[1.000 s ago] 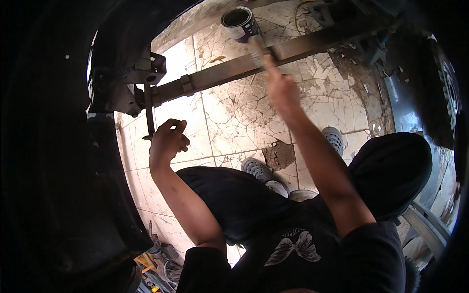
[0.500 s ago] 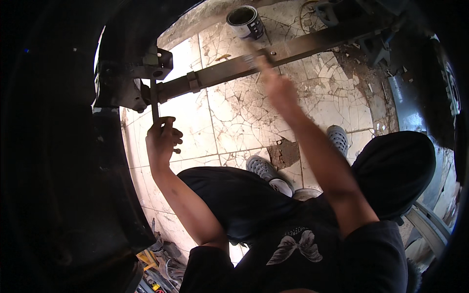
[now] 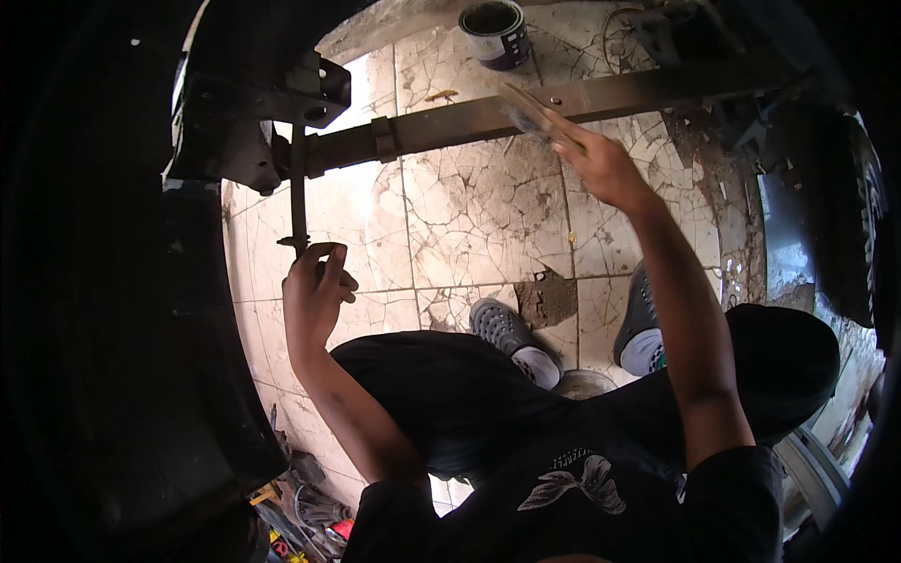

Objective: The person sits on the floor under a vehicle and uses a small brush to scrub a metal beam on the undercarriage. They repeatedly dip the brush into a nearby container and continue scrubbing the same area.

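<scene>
Gripping the lower end of a thin vertical rod [image 3: 298,202] that hangs from a dark bracket [image 3: 314,89], the person's left hand [image 3: 314,291] has closed its fingers on the rod, where a second ago it hovered open and just short of it; by the look of it, the hold now steadies the assembly. The right hand [image 3: 601,167], arm stretched nearly straight, clasps the handle of a flat paintbrush [image 3: 530,111] whose bristles lie against the long metal bar [image 3: 526,108], further along it than before, which suggests the coating stroke is under way. An open paint can [image 3: 495,33] stands on the cracked tile floor [image 3: 469,216] beyond the bar. Both forearms reach upward from a seated position.
</scene>
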Demonstrator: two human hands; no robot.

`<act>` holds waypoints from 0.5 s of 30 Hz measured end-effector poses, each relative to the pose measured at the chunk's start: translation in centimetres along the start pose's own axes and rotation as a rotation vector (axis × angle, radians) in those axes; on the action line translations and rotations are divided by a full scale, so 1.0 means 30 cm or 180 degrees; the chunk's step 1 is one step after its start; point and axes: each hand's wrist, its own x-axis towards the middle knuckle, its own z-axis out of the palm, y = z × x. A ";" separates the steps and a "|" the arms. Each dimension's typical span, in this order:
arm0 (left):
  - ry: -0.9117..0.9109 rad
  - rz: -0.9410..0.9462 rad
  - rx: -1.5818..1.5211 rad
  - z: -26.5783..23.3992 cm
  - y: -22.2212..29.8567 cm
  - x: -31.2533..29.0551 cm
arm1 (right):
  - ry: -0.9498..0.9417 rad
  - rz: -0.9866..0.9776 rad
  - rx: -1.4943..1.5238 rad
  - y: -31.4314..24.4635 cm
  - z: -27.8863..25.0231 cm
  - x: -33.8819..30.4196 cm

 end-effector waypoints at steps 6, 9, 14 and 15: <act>-0.0310 0.0278 -0.0078 0.045 0.062 0.051 | -0.0027 0.0573 -0.0558 -0.355 0.170 0.206; -0.0216 0.0297 0.0191 0.064 0.120 0.046 | -0.0119 0.0824 -0.0137 -0.367 0.097 0.193; -0.0275 0.0493 0.0676 0.074 0.157 -0.028 | 0.0773 -0.0309 -0.0099 -0.076 -0.038 -0.034; -0.0372 0.0602 0.0760 0.072 0.128 -0.048 | 0.0353 0.0060 -0.0218 -0.132 -0.085 -0.094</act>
